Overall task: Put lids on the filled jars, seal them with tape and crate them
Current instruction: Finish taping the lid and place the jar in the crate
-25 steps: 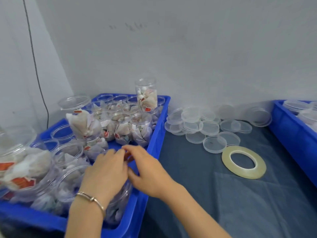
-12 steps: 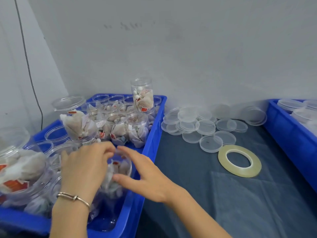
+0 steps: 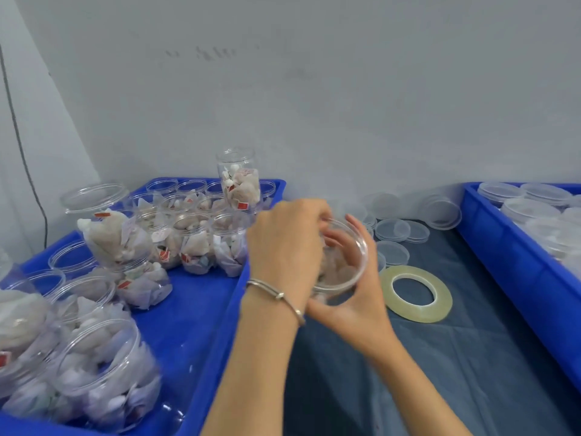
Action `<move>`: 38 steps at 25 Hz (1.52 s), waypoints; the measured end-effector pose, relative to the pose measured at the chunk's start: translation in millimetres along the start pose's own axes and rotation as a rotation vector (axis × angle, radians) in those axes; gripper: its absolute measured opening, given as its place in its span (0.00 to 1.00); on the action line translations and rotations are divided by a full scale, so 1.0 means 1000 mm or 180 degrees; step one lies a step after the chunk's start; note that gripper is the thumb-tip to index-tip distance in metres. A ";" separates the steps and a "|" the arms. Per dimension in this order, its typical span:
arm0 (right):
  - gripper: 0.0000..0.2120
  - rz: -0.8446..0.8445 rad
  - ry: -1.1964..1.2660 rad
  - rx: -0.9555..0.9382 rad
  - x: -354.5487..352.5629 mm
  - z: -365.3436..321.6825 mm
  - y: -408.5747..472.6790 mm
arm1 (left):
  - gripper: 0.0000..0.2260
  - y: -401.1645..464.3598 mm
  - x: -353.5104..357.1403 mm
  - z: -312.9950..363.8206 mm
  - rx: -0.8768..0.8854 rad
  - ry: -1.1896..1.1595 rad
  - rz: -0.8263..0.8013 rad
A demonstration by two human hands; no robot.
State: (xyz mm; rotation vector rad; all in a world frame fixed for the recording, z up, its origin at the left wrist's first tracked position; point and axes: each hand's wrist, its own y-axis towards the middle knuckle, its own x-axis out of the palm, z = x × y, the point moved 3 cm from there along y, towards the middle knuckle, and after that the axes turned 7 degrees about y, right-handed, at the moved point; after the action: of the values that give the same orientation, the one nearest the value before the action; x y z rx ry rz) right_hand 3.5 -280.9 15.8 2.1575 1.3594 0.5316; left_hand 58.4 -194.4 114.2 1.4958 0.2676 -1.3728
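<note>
Our left hand (image 3: 284,247) curls over the near side of a clear round plastic jar (image 3: 341,262) filled with pale paper sachets, fingers bent at its open mouth, while our right hand (image 3: 355,297) cups the jar from below and the far side, fingers wrapped round its wall. We hold the jar tilted toward us, raised above the dark blue cloth-covered table (image 3: 456,357), just past the right rim of the blue plastic crate on the left (image 3: 201,309). It carries no lid. A thin silver bangle (image 3: 276,294) sits on our left wrist. Just right of our hands a flat ring of clear yellowish tape (image 3: 416,294) lies on the cloth. Beyond it, loose clear plastic lids (image 3: 393,229) are scattered toward the grey wall. The left crate holds more filled, lidless jars (image 3: 195,243), some stacked. At the right edge a second blue crate (image 3: 518,265) holds lidded containers.
</note>
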 end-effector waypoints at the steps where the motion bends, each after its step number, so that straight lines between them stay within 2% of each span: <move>1: 0.47 0.0100 -0.0062 0.0027 -0.018 0.003 -0.006 | 0.08 0.002 0.015 0.014 0.0137 -0.0122 -0.0129; 3: 0.47 0.0317 -0.0153 0.0253 -0.053 0.014 -0.024 | 0.08 0.001 0.052 0.039 0.0418 -0.0688 -0.0673; 5: 0.46 0.0544 -0.0330 0.0478 -0.083 0.025 -0.045 | 0.08 -0.004 0.090 0.051 0.0394 -0.2211 -0.1450; 6: 0.46 0.0639 -0.0445 0.0558 -0.095 0.030 -0.055 | 0.08 -0.007 0.107 0.053 0.0242 -0.2911 -0.1673; 7: 0.46 0.0704 -0.0556 0.0608 -0.104 0.034 -0.063 | 0.09 -0.008 0.125 0.053 0.0112 -0.3181 -0.1699; 8: 0.47 0.0755 -0.0647 0.0654 -0.111 0.039 -0.069 | 0.12 -0.009 0.143 0.052 0.0058 -0.3070 -0.1603; 10: 0.50 0.0852 -0.0728 0.0719 -0.119 0.048 -0.078 | 0.20 -0.010 0.180 0.047 0.0053 -0.2298 -0.1413; 13: 0.54 0.0826 -0.0752 0.0701 -0.120 0.056 -0.082 | 0.26 -0.020 0.224 0.045 0.0442 -0.1087 -0.2015; 15: 0.55 0.0782 -0.0743 0.0730 -0.121 0.059 -0.084 | 0.26 -0.024 0.240 0.042 0.0624 -0.0417 -0.2076; 17: 0.53 0.0789 -0.0737 0.0720 -0.121 0.059 -0.084 | 0.21 -0.023 0.239 0.039 0.0625 -0.0036 -0.1659; 18: 0.52 0.0800 -0.0720 0.0724 -0.121 0.059 -0.084 | 0.17 -0.022 0.234 0.039 0.0603 -0.0103 -0.1457; 19: 0.51 0.0809 -0.0699 0.0739 -0.122 0.058 -0.085 | 0.12 -0.023 0.228 0.039 0.0475 -0.0534 -0.1260; 21: 0.51 0.0803 -0.0686 0.0773 -0.121 0.057 -0.085 | 0.04 -0.024 0.207 0.038 -0.0161 -0.1950 -0.0804; 22: 0.51 0.0756 -0.0670 0.0836 -0.121 0.058 -0.085 | 0.05 -0.023 0.193 0.036 -0.0525 -0.2681 -0.0514; 24: 0.52 0.0413 -0.0645 0.1056 -0.115 0.061 -0.085 | 0.08 -0.018 0.164 0.035 -0.0948 -0.3573 -0.0184; 25: 0.52 0.0173 -0.0654 0.1164 -0.111 0.063 -0.086 | 0.08 -0.014 0.151 0.033 -0.0963 -0.3652 -0.0134; 27: 0.53 -0.0106 -0.0673 0.1326 -0.106 0.066 -0.087 | 0.09 -0.006 0.131 0.027 -0.0843 -0.3300 -0.0094; 28: 0.53 -0.0140 -0.0664 0.1381 -0.105 0.068 -0.087 | 0.10 -0.003 0.125 0.022 -0.0879 -0.3195 0.0017; 30: 0.51 -0.0117 -0.0650 0.1390 -0.105 0.068 -0.088 | 0.12 -0.002 0.117 0.013 -0.1183 -0.3489 0.0266; 32: 0.51 -0.0073 -0.0705 0.1389 -0.105 0.068 -0.087 | 0.13 -0.003 0.114 0.017 -0.1126 -0.3649 -0.0082; 35: 0.49 -0.0058 -0.0727 0.1388 -0.105 0.065 -0.085 | 0.14 -0.015 0.124 0.043 -0.0138 -0.2290 -0.1118; 36: 0.48 -0.0038 -0.0749 0.1370 -0.105 0.066 -0.086 | 0.14 -0.021 0.128 0.049 -0.0008 -0.1929 -0.1230; 38: 0.48 -0.0013 -0.0790 0.1337 -0.105 0.066 -0.086 | 0.12 -0.030 0.131 0.057 0.0112 -0.1762 -0.1272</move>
State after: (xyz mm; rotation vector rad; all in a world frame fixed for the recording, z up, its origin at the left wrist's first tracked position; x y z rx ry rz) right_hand -62.0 -360.5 -94.6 2.4467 1.4287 -0.0355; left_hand 43.9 -284.8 1.1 1.0627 0.1936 -2.0583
